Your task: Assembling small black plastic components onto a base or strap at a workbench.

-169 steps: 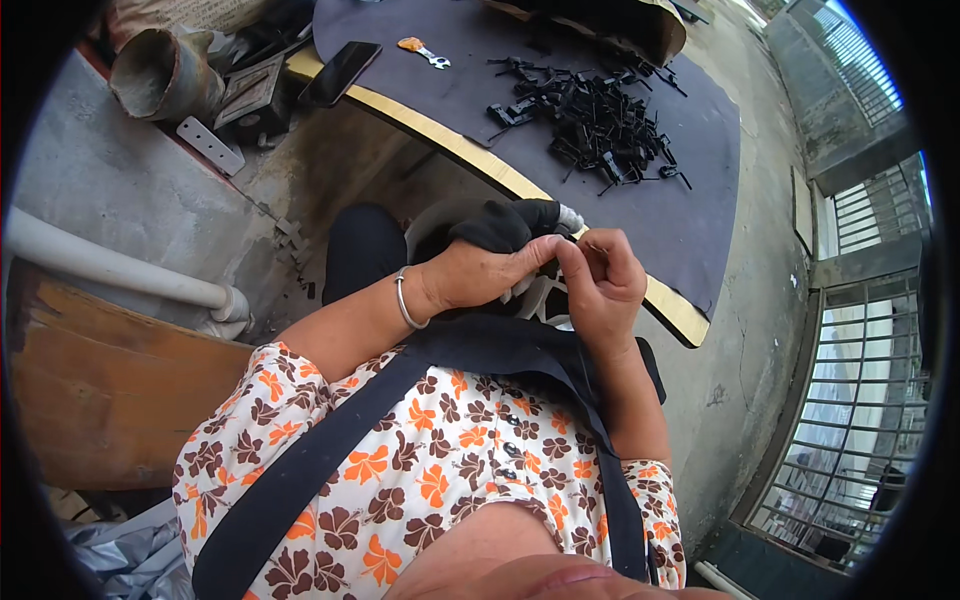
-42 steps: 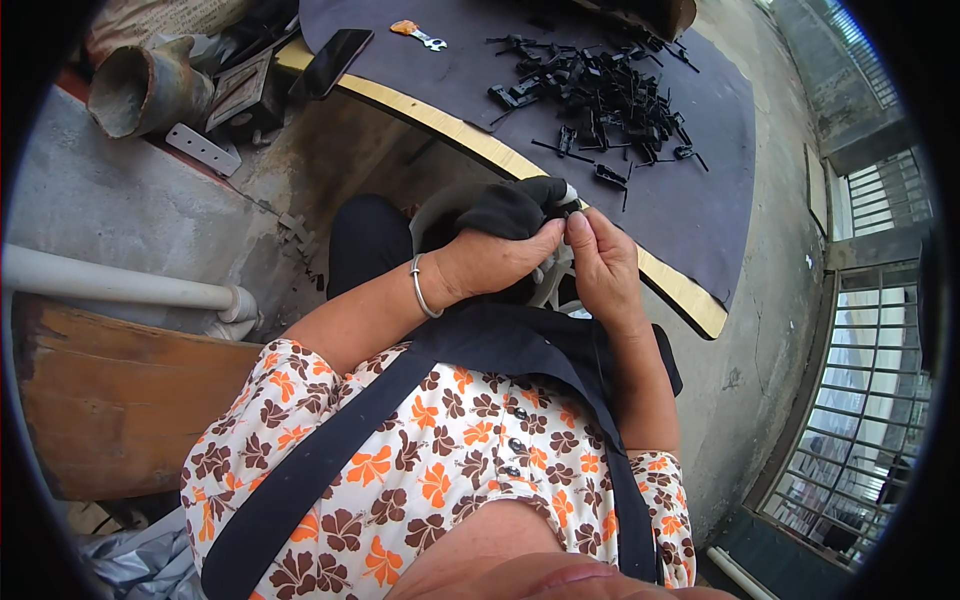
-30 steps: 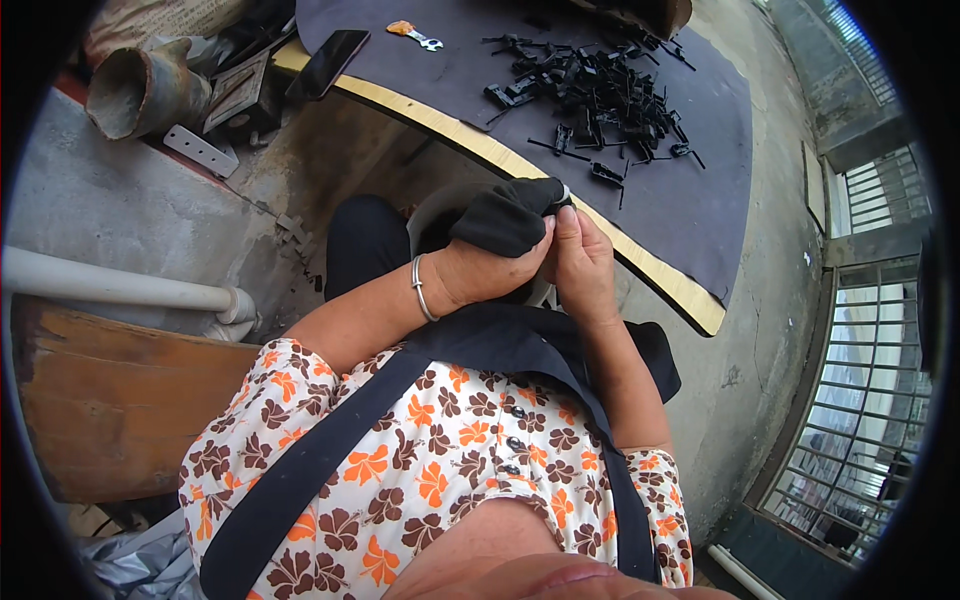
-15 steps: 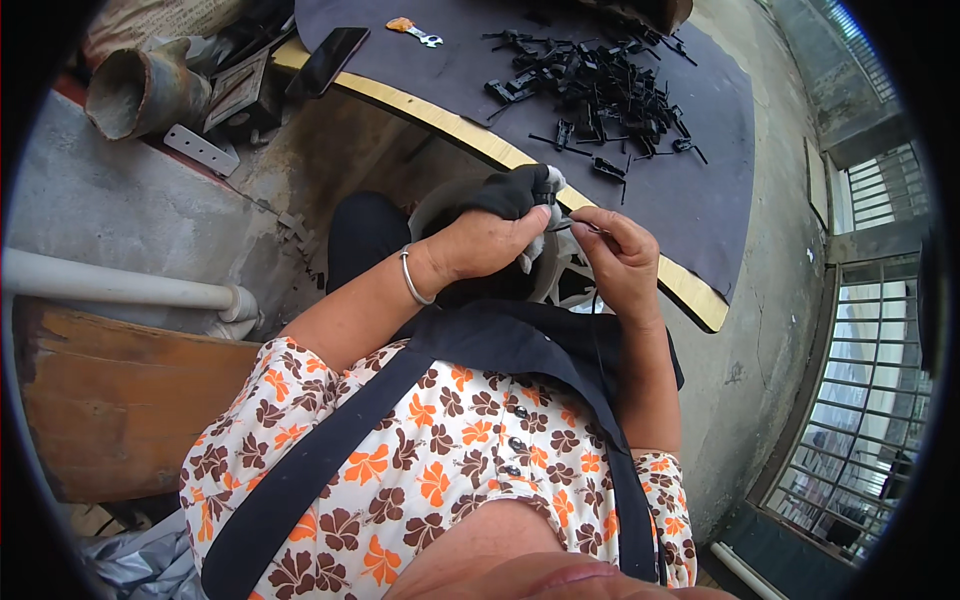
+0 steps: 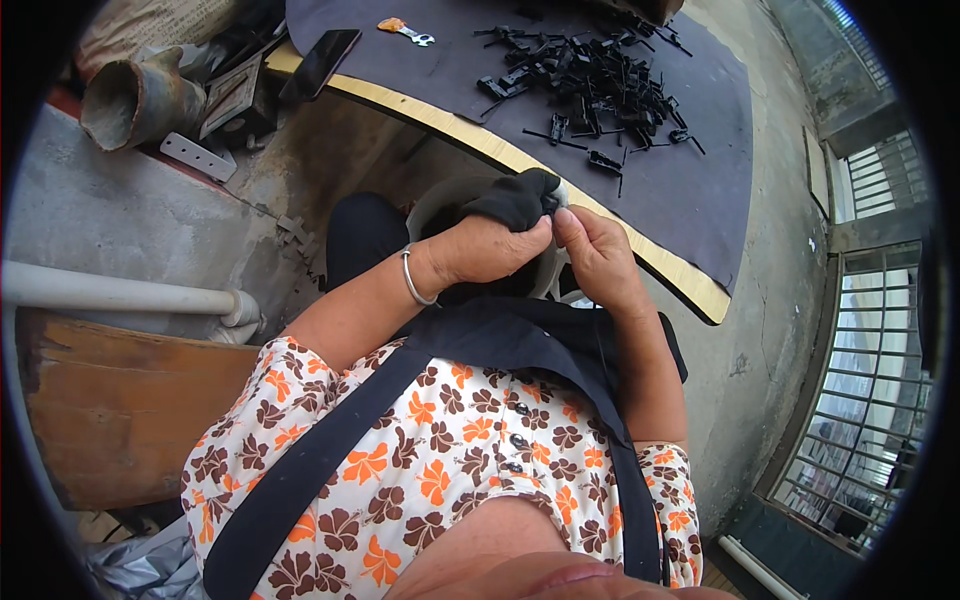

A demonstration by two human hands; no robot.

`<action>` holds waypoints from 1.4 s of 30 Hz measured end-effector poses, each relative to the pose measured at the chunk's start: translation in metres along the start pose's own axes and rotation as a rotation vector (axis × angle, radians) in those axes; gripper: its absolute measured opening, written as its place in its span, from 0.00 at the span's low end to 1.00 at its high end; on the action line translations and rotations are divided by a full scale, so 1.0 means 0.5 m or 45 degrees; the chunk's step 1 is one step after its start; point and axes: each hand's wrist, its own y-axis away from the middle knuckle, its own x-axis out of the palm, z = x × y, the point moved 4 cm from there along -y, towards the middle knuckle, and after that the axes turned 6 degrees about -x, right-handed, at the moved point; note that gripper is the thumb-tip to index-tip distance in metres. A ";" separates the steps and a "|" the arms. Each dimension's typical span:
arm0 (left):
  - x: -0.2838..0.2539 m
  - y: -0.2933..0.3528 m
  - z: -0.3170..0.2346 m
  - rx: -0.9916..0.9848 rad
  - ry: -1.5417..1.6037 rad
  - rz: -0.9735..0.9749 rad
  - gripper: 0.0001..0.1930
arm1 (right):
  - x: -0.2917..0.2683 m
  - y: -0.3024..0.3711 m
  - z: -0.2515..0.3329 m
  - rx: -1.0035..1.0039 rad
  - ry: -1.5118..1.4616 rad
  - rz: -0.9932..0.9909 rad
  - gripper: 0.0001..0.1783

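Observation:
Just off the table's near edge, my two hands meet. A black glove with pale fingertips partly covers my left hand (image 5: 495,235), whose bare thumb presses against the curled fingers. Between them a small black part (image 5: 549,205) shows only in a sliver. Touching it from the right is my bare right hand (image 5: 602,258), thumb and forefinger pinched together; what they grip is hidden. Beyond the hands, a pile of black plastic parts with thin rods (image 5: 590,85) covers the dark tabletop (image 5: 690,210). One loose black part (image 5: 604,160) lies close to the edge.
Under my hands stands a pale bucket (image 5: 424,215). A phone (image 5: 322,65) overhangs the table's left edge, near a small orange-handled wrench (image 5: 407,32). To the left are a rusty pipe piece (image 5: 140,100), a white pipe (image 5: 120,288) and a wooden board (image 5: 130,405).
My right hand has moved left and in, closing the gap to my left fingertips. The thin dark strand at its fingers no longer shows there. My left hand has barely shifted.

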 end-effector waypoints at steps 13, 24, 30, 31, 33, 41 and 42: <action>0.005 0.004 0.037 0.220 -0.474 -0.060 0.11 | -0.008 -0.027 -0.044 0.038 0.243 -0.178 0.15; -0.015 -0.012 0.025 0.410 -0.616 -0.301 0.15 | -0.132 -0.071 -0.087 0.077 1.123 -0.346 0.15; -0.020 -0.012 -0.019 0.128 0.155 0.167 0.10 | -0.053 -0.011 -0.020 0.260 -0.489 0.335 0.14; -0.020 -0.014 -0.021 0.213 0.115 0.112 0.11 | -0.053 -0.005 -0.018 0.294 -0.685 0.235 0.13; -0.025 -0.016 -0.021 0.061 0.193 0.064 0.09 | -0.064 -0.008 -0.013 0.236 -0.797 -0.129 0.10; -0.019 -0.016 -0.007 -0.381 0.674 -0.061 0.11 | 0.010 0.009 0.110 -0.877 0.500 -0.082 0.16; -0.017 -0.019 -0.011 -0.309 0.676 0.006 0.12 | 0.021 0.009 0.106 -0.970 0.560 -0.037 0.16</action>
